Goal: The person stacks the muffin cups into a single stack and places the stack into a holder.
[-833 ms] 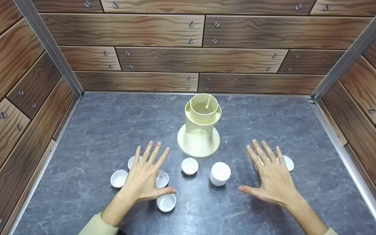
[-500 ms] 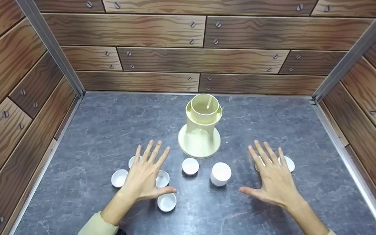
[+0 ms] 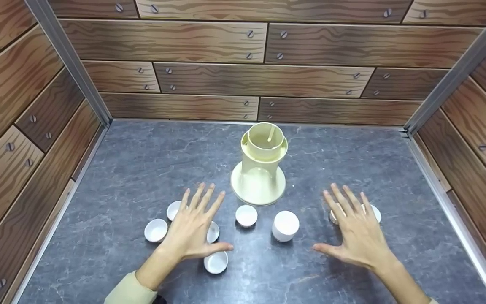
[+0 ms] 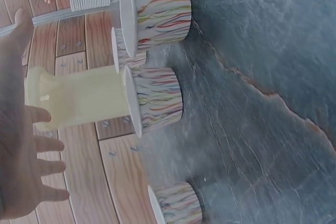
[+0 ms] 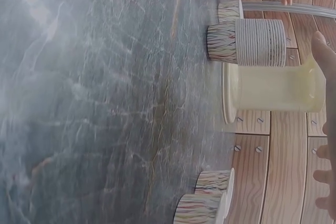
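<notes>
Both hands hover over the table with fingers spread and nothing held. My left hand (image 3: 192, 232) hangs above a group of white-lined paper baking cups, partly covering some; one baking cup (image 3: 155, 230) sits left of it and another baking cup (image 3: 216, 262) lies below its thumb. Under the fingers of my right hand (image 3: 359, 236), two more baking cups show in part, one baking cup (image 3: 376, 214) at its right side. Between the hands stand a single baking cup (image 3: 246, 216) and a tall stack of baking cups (image 3: 285, 226). Colourful wavy stripes mark the cup sides (image 4: 157, 100).
Behind the middle cups stands a pale yellow cylindrical holder (image 3: 258, 181) on a round base, with an inner tube and a slot. Wood-patterned walls (image 3: 209, 80) with metal corner strips enclose the dark marbled table (image 3: 163, 156) at the back and both sides.
My left hand has drifted slightly right, covering more of the cup beside its palm. The right hand has also shifted slightly right, and the head view has tilted a little. The cups stay put.
</notes>
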The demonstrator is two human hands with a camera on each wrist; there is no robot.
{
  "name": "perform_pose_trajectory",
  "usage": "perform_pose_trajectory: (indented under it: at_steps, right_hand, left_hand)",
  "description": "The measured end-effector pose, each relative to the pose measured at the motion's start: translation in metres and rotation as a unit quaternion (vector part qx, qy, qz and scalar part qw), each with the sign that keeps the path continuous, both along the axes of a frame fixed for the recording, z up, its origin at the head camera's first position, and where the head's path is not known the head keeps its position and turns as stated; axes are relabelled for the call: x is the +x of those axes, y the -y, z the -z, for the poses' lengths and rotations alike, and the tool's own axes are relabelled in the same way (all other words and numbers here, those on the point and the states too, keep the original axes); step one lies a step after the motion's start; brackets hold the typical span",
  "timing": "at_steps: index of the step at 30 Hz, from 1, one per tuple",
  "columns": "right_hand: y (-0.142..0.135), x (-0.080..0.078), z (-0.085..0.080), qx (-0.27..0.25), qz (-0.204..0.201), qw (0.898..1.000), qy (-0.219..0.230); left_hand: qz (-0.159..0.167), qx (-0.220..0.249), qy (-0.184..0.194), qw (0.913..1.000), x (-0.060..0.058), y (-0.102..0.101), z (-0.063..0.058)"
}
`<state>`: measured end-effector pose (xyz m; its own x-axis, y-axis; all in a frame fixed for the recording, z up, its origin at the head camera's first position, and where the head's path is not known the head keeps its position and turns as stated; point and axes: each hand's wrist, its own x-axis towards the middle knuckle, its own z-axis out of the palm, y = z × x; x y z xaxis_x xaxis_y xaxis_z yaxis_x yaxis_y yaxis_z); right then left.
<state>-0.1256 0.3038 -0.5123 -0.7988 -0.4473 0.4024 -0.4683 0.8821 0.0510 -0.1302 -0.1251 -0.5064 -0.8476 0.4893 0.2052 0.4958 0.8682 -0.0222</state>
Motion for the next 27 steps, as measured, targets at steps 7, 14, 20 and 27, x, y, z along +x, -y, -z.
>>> perform_pose_trajectory:
  at_steps: [7, 14, 20, 27]
  right_hand:
    - [-0.007, -0.003, -0.003, 0.003, -0.002, 1.000, -0.008]
    - [-0.017, -0.007, -0.004, 0.003, -0.017, 1.000, -0.003]
    - [-0.021, -0.009, 0.000, 0.004, -0.024, 1.000, 0.003]
    - [-0.027, -0.014, 0.003, 0.008, -0.037, 0.999, 0.012]
  left_hand:
    - [0.019, 0.000, 0.001, 0.9998, -0.004, -0.014, -0.002]
    - [0.047, -0.006, 0.008, 0.9989, -0.011, -0.034, -0.003]
    - [0.077, -0.020, -0.001, 0.9968, -0.019, -0.051, -0.003]
    - [0.106, -0.017, -0.022, 0.9940, -0.029, -0.068, -0.004]
